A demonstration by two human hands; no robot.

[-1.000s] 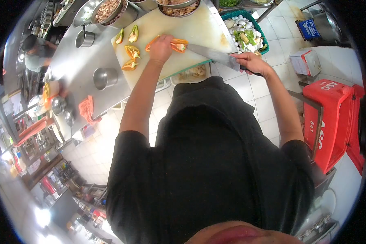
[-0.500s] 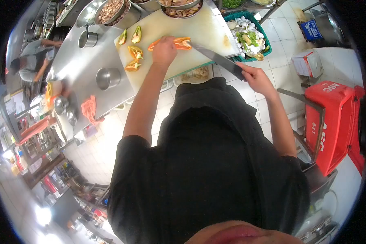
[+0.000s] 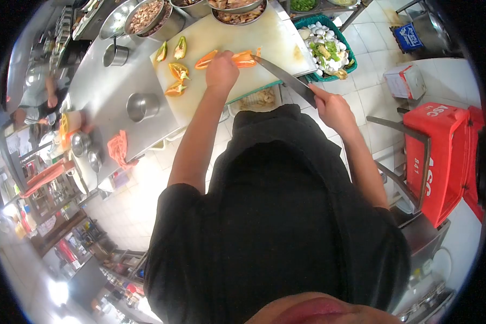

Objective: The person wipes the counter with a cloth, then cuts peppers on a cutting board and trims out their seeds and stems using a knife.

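Observation:
An orange bell pepper piece (image 3: 245, 60) lies lengthwise on the white cutting board (image 3: 270, 32). My left hand (image 3: 222, 70) presses down on its middle, fingers closed over it. In my right hand (image 3: 332, 105) is the handle of a large kitchen knife (image 3: 286, 79). The blade slants up to the left, and its tip is at the pepper's right end, where a thin orange sliver (image 3: 258, 52) shows. Left of my left hand are two orange pepper pieces with stems (image 3: 179, 71) and two yellow-green pepper pieces (image 3: 180, 47).
Metal bowls of chopped meat (image 3: 144, 17) stand behind the board. A green basket (image 3: 350, 60) of white and leafy scraps sits at its right. A small steel pot (image 3: 143, 107) and a pink cloth (image 3: 121, 148) are on the steel counter. Another person (image 3: 38, 89) is at far left.
The knife and my right hand have shifted slightly left, bringing the tip to the pepper's end, where a sliver now shows. My left hand has moved slightly. The other person has moved.

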